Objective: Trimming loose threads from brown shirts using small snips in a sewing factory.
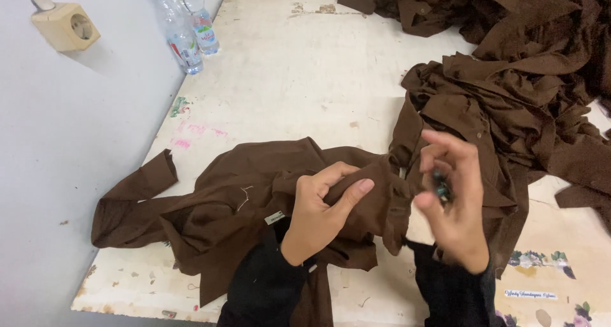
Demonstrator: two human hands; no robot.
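A brown shirt (223, 206) lies crumpled on the worn white table (299, 78), one sleeve stretched toward the left edge. My left hand (321, 212) pinches a fold of this shirt near its collar, thumb on top. My right hand (455, 203) hovers just to the right, blurred, fingers curled around a small dark tool (439, 185); what kind of tool it is cannot be made out. A loose pale thread (244, 198) shows on the shirt. Both my sleeves are black.
A big heap of brown garments (528, 78) fills the right and far side of the table. Two plastic water bottles (188, 24) stand at the far left by the wall. A wall socket (67, 26) sits on the left wall. Flower stickers (541, 260) mark the table's near right.
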